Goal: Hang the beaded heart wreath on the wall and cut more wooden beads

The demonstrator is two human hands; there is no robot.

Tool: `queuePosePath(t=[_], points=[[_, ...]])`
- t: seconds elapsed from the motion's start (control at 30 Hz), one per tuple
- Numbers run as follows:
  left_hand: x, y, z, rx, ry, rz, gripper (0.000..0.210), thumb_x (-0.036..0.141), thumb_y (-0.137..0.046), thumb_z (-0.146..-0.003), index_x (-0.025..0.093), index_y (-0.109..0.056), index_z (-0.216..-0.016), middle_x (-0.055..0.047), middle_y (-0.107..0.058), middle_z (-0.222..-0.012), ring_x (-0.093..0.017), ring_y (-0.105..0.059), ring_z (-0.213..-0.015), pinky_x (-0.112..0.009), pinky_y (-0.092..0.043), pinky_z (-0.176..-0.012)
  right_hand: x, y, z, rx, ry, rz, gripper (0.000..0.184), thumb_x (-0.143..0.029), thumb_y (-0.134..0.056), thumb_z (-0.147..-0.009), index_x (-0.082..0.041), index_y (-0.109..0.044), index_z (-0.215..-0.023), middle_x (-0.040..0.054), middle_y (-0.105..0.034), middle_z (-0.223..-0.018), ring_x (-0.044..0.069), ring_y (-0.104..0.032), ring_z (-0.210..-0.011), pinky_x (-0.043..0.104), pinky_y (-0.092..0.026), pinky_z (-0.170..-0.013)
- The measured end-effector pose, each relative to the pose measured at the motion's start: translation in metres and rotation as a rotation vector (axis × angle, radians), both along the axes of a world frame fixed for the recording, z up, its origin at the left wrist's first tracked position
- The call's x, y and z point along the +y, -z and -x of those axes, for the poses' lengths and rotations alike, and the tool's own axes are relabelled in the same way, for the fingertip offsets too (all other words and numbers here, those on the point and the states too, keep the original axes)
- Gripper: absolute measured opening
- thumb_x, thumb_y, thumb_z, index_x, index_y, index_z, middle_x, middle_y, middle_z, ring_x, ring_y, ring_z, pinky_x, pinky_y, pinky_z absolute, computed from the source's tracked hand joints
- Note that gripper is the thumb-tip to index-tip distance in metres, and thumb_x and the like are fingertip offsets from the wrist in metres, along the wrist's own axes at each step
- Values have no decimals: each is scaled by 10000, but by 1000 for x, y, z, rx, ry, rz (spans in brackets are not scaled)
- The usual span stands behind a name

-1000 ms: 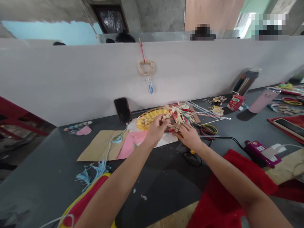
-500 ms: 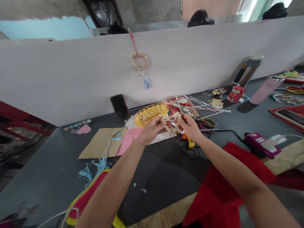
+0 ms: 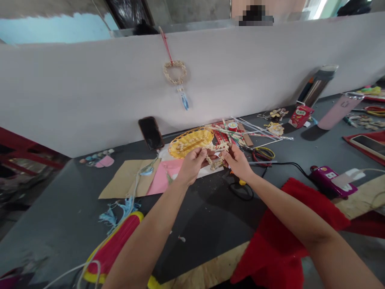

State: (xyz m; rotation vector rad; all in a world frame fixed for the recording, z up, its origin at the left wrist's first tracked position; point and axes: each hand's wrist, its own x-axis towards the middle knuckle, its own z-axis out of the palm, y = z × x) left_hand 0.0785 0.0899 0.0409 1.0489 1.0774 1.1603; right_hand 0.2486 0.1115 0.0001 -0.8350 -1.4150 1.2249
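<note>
Above the table [image 3: 215, 212], pinches the pale loop [image 3: 214, 165] with left hand [image 3: 192, 162] closed at ten o'clock and right hand [image 3: 237, 160] closed at two, apparently keeping it spread, with the yellow basket [image 3: 194, 140] near, also towards ten.

A pale partition [image 3: 90, 92] backs the dark grey table [image 3: 207, 224], a concrete wall [image 3: 189, 12] beyond.

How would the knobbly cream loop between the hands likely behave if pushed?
The knobbly cream loop is probably fairly stiff, since it keeps an open outline between the left hand and right hand. It looks light, being a slim strand pinched in the fingers. On the table, its bumpy, uneven outline would likely keep it from rolling smoothly.
</note>
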Motion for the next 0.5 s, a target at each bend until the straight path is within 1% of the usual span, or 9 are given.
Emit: queuePosePath(t=[0.13,0.23,0.3,0.4,0.5], points=[[0,2,1,-1,-14,10,472,558,-750,-686,162,-634,-917,-80,-732,-934,-224,-709,-863,-367,-544,-811,0,3,1,0,-8,-5,334,-573,-577,-852,-263,-456,-891,-23,-493,-697,118,-480,-521,272,-430,-453],[-1,2,1,-40,-11,4,458,545,-758,-686,164,-638,-909,-72,-734,-927,-210,-705,-857,-353,-544,-812,0,4,3,25,11,4,353,-578,-579,-845,-266,-474,-972,-12,-513,-733,121,-483,-528,276,-435,-455],[-2,2,0,-85,2,3,450,530,-763,-692,169,-638,-929,-66,-735,-946,-195,-702,-867,-327,-541,-803,-1,3,4,57,36,10,366,-581,-573,-844,-268,-472,-1005,-1,-530,-768,127,-485,-536,290,-448,-472],[-5,4,-1,-117,25,8,481,514,-777,-689,177,-627,-998,-58,-737,-946,-180,-700,-877,-290,-535,-768,-4,-1,6,98,73,12,350,-577,-562,-851,-269,-460,-982,14,-545,-817,133,-493,-552,307,-465,-501],[-7,7,-4,-118,24,-9,484,515,-779,-684,173,-608,-981,-64,-740,-906,-195,-705,-878,-313,-536,-780,-6,-3,7,104,78,9,361,-587,-560,-847,-273,-449,-985,14,-535,-813,135,-492,-553,305,-460,-497]])
